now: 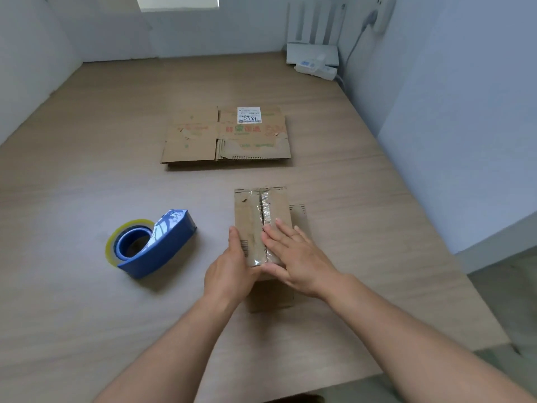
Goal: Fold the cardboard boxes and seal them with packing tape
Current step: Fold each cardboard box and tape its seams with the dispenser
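Note:
A small folded cardboard box point(250, 210) stands on the wooden table point(87, 170) in front of me, with clear tape running along its top seam. My right hand point(293, 254) lies flat on the near right part of the top, fingers straight, pressing the tape. My left hand point(229, 269) holds the box's near left side, thumb up along the left edge. A blue tape dispenser point(154, 245) with a roll of clear tape lies to the left of the box. A flattened cardboard box point(203, 141) with a white label lies farther back.
A white router point(312, 52) and a power strip point(316, 69) sit in the far right corner against the wall, with a cable running up. The table's right edge runs diagonally beside the right wall.

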A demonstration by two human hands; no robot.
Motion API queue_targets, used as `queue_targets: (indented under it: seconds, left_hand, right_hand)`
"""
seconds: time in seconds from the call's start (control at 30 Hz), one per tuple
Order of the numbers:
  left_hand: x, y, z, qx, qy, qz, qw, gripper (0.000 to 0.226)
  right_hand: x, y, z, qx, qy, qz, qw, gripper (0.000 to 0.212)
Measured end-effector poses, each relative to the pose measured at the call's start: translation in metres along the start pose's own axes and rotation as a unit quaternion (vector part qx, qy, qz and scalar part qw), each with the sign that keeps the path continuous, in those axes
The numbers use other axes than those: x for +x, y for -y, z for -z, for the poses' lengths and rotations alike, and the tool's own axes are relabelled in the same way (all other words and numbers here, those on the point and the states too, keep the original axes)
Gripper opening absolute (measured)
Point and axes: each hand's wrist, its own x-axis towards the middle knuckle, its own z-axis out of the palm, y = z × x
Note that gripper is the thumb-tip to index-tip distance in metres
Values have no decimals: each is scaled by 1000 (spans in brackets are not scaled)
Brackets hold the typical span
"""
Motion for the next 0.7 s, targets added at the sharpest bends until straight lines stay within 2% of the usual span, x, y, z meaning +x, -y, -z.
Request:
queue_targets:
  seconds: [0.07,0.2,0.23,0.3,0.37,0.43,0.53,0.6,0.7]
  left_hand:
    - [1,1,3,3,16,-16,1000,114]
    - [5,22,30,-104,144,-61,982,109]
    - [5,32,42,-116,136,-72,981,103]
    - [7,53,62,-128,31,-76,988,88]
    - [13,70,79,-96,-111,-31,989,74]
    - [23,86,88,-12,-182,44,982,64]
    - [31,103,89,37,-132,125,983,44]
    - [34,110,82,79,-70,151,983,44]
    - [42,115,77,109,-57,166,978,51]
  right_hand:
    - [-11,-2,0,6,-42,25,999,63]
    - [-18,0,2,1,-142,68,988,49]
    - [-18,0,1,-8,-159,73,985,49]
    - [-18,2,0,-21,-182,88,979,51]
    - [-16,2,0,-29,-192,102,976,51]
    - [-14,0,2,-47,-195,113,973,52]
    - [-10,-1,5,-71,-183,123,973,53]
    - [-9,0,9,-77,-168,113,976,54]
    - [-10,2,15,-79,-135,82,984,57]
